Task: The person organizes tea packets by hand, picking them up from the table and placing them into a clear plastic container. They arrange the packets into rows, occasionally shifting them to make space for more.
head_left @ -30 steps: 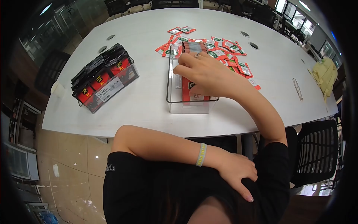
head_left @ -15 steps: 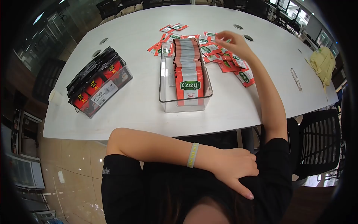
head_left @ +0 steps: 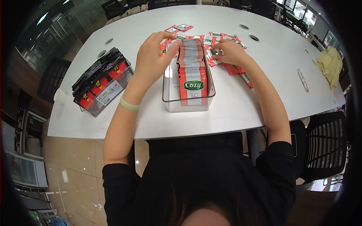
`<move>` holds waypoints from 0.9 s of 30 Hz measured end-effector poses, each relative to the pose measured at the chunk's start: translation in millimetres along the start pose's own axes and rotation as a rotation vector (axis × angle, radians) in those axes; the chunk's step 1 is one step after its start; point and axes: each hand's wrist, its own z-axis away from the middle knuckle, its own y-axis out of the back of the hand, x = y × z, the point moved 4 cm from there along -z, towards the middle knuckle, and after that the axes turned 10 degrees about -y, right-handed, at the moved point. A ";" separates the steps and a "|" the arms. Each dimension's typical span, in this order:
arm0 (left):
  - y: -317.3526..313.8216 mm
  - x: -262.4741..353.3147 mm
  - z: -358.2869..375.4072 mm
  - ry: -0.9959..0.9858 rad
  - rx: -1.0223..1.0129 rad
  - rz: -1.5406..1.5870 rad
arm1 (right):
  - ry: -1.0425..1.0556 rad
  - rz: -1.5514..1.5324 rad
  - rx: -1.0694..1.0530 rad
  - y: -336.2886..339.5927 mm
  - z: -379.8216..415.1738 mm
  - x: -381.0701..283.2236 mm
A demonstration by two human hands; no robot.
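Observation:
A clear plastic box [head_left: 189,106] holds a row of red and white Cozy tea sachets [head_left: 193,81] standing on edge. My left hand [head_left: 154,56] is raised at the box's far left side, thumb and fingers apart and curved, with nothing seen between them. To the right of the box, my right hand [head_left: 232,53] reaches over a loose heap of the same tea sachets [head_left: 234,69]. Its thumb and fingers are parted and bent down at the sachets, and none appears lifted. Part of the heap is hidden under this hand.
On the left stands a second clear box [head_left: 120,87] with black and red packets [head_left: 100,83]. A white cup [head_left: 59,96] is near the table's left edge. A pen-like object [head_left: 302,80] and yellow cloth [head_left: 329,66] lie at the right. A black chair [head_left: 324,145] stands close by.
My left hand has gone from across my body up to the box's far left side. My right hand has come down and slightly left onto the heap of sachets.

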 end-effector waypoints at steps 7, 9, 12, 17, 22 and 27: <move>-38.2 -29.7 23.6 0.218 -0.065 0.225 | -0.023 -0.245 -0.055 -0.4 11.2 8.4; -39.7 -33.4 24.0 0.222 -0.054 0.237 | -0.030 -0.209 -0.046 12.4 13.5 4.7; -39.1 -32.4 23.5 0.231 -0.052 0.239 | -0.040 -0.200 -0.077 21.7 10.8 8.9; -34.8 -23.7 21.3 0.257 -0.075 0.240 | 0.028 -0.913 0.376 64.7 24.3 -3.1; -25.7 -14.3 12.9 0.010 0.126 0.260 | 0.222 -1.304 0.195 78.8 55.6 -59.6; -21.9 -8.5 11.1 0.101 0.130 0.634 | 0.232 -1.107 -0.049 68.7 65.0 -85.2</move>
